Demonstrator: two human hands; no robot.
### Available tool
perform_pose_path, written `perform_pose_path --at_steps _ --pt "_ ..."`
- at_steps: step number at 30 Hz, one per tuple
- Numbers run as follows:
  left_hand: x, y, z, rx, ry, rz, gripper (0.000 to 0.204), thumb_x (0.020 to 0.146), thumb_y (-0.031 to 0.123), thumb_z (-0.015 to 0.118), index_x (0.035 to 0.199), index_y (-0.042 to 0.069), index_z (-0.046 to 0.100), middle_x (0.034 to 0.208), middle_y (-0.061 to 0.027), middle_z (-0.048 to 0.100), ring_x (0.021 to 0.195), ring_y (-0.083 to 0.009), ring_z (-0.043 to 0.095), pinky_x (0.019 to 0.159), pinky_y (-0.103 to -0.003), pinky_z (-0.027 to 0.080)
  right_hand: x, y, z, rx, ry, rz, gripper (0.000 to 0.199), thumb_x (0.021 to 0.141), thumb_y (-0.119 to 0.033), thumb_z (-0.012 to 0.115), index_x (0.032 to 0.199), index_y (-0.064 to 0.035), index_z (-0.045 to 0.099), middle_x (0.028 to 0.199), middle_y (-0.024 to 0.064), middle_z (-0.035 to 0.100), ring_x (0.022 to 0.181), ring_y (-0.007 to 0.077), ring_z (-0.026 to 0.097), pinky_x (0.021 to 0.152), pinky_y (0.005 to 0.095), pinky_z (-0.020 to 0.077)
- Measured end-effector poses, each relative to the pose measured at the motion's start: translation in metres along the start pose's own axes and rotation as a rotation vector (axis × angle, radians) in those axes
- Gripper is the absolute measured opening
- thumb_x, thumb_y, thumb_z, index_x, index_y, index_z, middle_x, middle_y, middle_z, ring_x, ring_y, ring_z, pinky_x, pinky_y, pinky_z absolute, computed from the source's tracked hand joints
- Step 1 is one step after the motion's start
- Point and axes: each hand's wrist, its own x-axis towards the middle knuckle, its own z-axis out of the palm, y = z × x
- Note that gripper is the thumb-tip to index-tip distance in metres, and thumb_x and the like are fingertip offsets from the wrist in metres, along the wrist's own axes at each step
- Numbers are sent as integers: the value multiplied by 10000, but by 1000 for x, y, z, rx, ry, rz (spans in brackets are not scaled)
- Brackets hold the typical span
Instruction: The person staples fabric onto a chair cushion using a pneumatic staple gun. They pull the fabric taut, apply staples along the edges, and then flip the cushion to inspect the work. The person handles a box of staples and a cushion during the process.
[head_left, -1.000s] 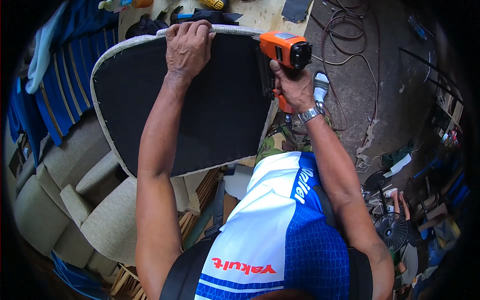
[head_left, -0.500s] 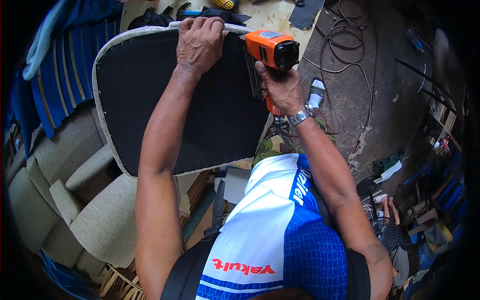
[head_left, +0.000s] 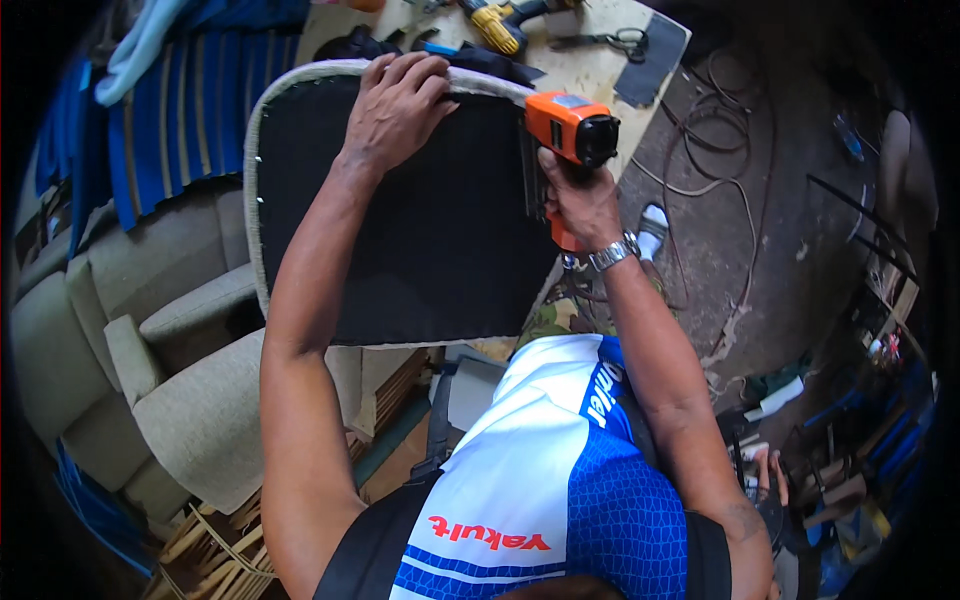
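Observation:
A seat panel [head_left: 430, 240] with a black fabric underside and a light grey upholstered rim lies in front of me, staples showing along its left edge. My left hand [head_left: 395, 110] is closed over its far rim, the fingers curled across the grey fabric. In my right hand [head_left: 585, 205] is an orange and black staple gun [head_left: 565, 125], gripped by its handle. The gun's front end is at the panel's far right corner; whether it touches the fabric is hidden from me.
Beyond the panel, a wooden worktable [head_left: 560, 65] bears a yellow drill [head_left: 495, 30], scissors [head_left: 625, 42] and a dark cloth piece [head_left: 650, 60]. Hoses [head_left: 720, 130] coil on the floor to the right. A grey sofa [head_left: 150, 280] and blue slatted pieces [head_left: 170, 120] stand left.
The view has shifted, so the panel and table appear farther right and lower. My left hand sits a little farther left along the rim. The staple gun stays near the far right corner.

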Motion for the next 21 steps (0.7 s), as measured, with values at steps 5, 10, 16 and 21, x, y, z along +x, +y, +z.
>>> perform_pose_path --at_steps 5,10,16,21 --pt "-21 -30 -23 10 17 -33 209 928 313 724 1071 171 670 1344 -2 614 1352 -231 511 1146 -465 338 4 1 -11 22 -175 -47 405 942 -431 759 949 -50 622 716 -11 595 630 100 607 602 284 531" --pt "0 -31 -21 -149 39 -50 135 927 223 732 988 126 662 1200 2 702 1189 -207 633 1056 -422 396 2 1 -12 37 -130 -35 434 931 -449 765 946 -35 638 705 0 618 607 107 620 570 289 525" --pt "4 -25 -9 -163 69 -121 107 910 142 723 906 99 626 1080 21 728 983 -206 685 911 -377 442 4 7 -4 16 -24 -51 448 926 -449 773 974 -15 674 694 13 642 562 104 612 518 289 500" --pt "5 -26 -9 -140 104 -104 116 906 148 722 913 91 622 1074 -3 716 1013 -211 673 898 -390 462 -6 -11 7 -15 -51 -116 444 933 -435 769 1005 -5 691 668 21 639 569 110 627 518 292 489"
